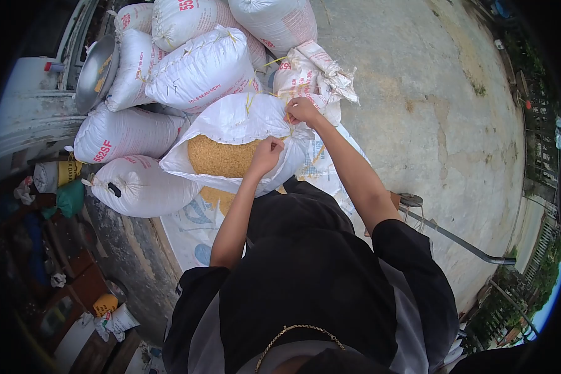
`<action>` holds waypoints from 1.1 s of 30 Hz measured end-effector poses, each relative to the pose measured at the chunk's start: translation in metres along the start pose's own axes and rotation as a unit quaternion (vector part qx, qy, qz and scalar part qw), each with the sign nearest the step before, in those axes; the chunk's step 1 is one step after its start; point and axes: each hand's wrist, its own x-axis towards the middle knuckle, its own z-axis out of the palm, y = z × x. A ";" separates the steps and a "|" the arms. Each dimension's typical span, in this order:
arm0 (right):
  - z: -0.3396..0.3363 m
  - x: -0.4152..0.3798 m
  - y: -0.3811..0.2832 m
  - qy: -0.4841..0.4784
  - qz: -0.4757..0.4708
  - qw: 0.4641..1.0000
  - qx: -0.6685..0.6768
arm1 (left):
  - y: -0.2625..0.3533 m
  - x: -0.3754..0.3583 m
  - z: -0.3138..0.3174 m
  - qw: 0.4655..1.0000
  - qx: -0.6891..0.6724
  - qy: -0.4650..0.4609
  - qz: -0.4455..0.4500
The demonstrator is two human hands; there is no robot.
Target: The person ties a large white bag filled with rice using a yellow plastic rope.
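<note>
A white woven sack [221,118] lies in front of me with its mouth gaping, and golden-brown grain [220,156] shows inside. My left hand [267,156] is closed, its fingers pinching the sack's edge at the right end of the opening. Farther right and a little beyond it, my right hand [302,112] is closed on the gathered, bunched part of the same sack. Short yellow strings [249,103] stick up from the far side of the sack. The fingertips of both hands are partly hidden in the folds.
Several full, tied white sacks [199,68] are piled beyond and to the left. A metal basin [97,73] leans beside them. Crumpled empty sacks [308,71] lie at the far right of the pile. Some grain [217,198] is spilled on the sheet below. A pole [458,237] lies across the concrete at right.
</note>
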 end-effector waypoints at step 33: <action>0.027 0.000 -0.036 -0.005 0.003 0.984 0.180 | 0.035 0.023 0.010 0.762 -0.624 0.172 0.009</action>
